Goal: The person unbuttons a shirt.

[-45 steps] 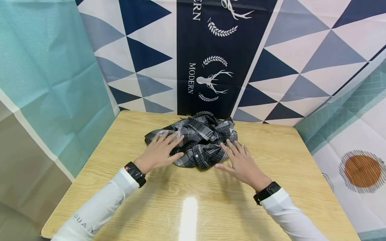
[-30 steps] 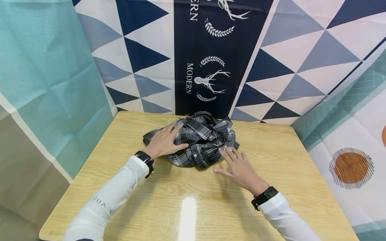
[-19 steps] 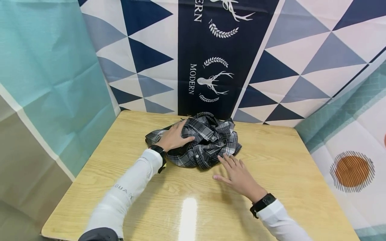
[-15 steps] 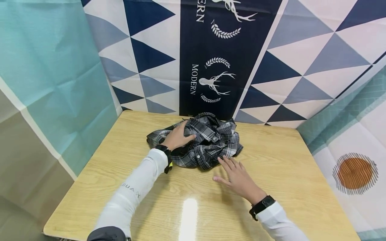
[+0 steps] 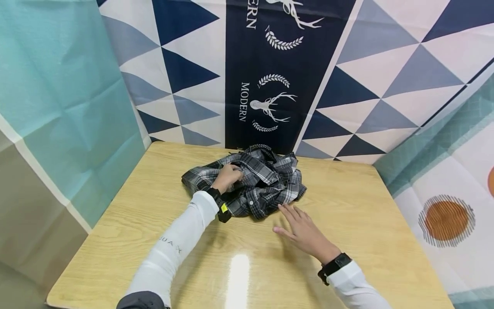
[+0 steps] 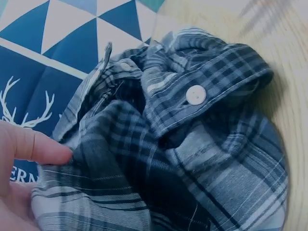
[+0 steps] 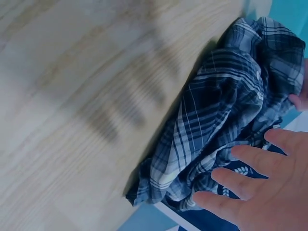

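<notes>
A crumpled grey-and-black plaid button-up shirt [image 5: 262, 195] lies in a heap at the back middle of the wooden table [image 5: 339, 214]. My left hand [image 5: 229, 177] is over the heap's left part, its fingers curled and pinching a fold of the cloth. In the left wrist view, a fingertip [image 6: 45, 148] presses at the edge of that fold, and a white button [image 6: 196, 95] shows on a plaid band. Just short of the heap's front right edge, my right hand [image 5: 306, 234] hovers with fingers spread, holding nothing; the right wrist view shows its straight fingers [image 7: 250, 161] beside the shirt.
A patterned cloth backdrop [image 5: 185, 64] with triangles and deer heads hangs behind the table's far edge. Teal curtain-like sheets [image 5: 77, 107] close off the left side, and a printed white cloth [image 5: 420, 193] hangs on the right. Light glares off the table front [image 5: 238, 279].
My left hand has moved rightward over the shirt, and its spread fingers have curled into the cloth. My right hand has drawn back slightly toward me, off the shirt's edge.
</notes>
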### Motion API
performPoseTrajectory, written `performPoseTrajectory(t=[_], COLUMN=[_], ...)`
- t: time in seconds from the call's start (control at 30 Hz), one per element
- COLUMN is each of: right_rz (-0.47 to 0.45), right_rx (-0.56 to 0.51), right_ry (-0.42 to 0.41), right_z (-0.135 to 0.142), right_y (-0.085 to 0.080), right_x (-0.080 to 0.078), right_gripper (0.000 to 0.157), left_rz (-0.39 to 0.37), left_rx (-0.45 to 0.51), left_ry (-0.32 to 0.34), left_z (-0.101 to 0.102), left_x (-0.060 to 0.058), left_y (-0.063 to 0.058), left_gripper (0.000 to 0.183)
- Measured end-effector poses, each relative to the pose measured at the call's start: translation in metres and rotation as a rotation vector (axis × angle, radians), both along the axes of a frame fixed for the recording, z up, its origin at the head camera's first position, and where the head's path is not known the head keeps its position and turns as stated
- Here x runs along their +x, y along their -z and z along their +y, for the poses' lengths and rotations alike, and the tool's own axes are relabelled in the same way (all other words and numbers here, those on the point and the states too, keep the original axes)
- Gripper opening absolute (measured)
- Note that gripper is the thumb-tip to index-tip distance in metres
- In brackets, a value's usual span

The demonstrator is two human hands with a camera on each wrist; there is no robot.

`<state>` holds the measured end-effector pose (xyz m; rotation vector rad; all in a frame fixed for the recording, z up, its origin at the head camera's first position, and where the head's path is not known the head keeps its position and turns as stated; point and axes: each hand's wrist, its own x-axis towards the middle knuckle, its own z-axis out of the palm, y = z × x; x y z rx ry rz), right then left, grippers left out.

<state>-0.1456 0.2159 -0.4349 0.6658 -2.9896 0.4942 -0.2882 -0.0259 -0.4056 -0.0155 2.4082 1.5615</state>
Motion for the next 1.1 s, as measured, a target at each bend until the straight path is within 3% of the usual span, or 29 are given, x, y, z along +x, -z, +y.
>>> performPoseTrajectory(t=[0.07,0.17,0.3,0.43,0.63,0.77,0.83,0.9,1.0,1.1], right_rz=[-0.001,0.002,0.014,0.023,-0.009,0.055,0.153,0.252,0.319,0.253], right_rx=[-0.009,-0.020,-0.023,-0.056,-0.167,-0.270,-0.331,-0.390,-0.426,-0.384], right_ry=[-0.005,-0.007,-0.006,0.000,0.045,0.110,0.144,0.172,0.176,0.126], right_z=[-0.001,-0.003,-0.003,-0.001,0.001,0.002,0.003,0.004,0.008,0.012], right_y=[-0.002,-0.006,-0.010,-0.015,-0.023,-0.037,-0.045,-0.054,-0.066,-0.075], right_x=[-0.002,-0.007,-0.013,-0.018,-0.024,-0.028,-0.031,-0.034,-0.041,-0.051], right_gripper=[0.070,0.069,0.068,0.066,0.066,0.047,0.029,0.022,0.038,0.070], left_rz=[0.011,0.071,0.131,0.083,-0.086,-0.139,-0.138,-0.148,-0.140,-0.106], left_rx=[0.023,0.065,0.197,0.377,0.781,0.972,1.011,1.042,1.031,0.958], left_ry=[-0.017,-0.026,-0.026,-0.002,0.016,0.072,0.106,0.112,0.085,0.040], left_z=[0.000,0.003,0.008,0.008,0.000,-0.007,-0.010,-0.013,-0.018,-0.025], left_x=[0.001,0.003,0.008,0.015,0.030,0.039,0.042,0.044,0.046,0.048], left_y=[-0.004,-0.008,-0.011,-0.018,-0.027,-0.029,-0.028,-0.027,-0.023,-0.019], left_gripper=[0.052,0.035,0.009,0.018,0.065,0.069,0.061,0.045,0.026,0.024])
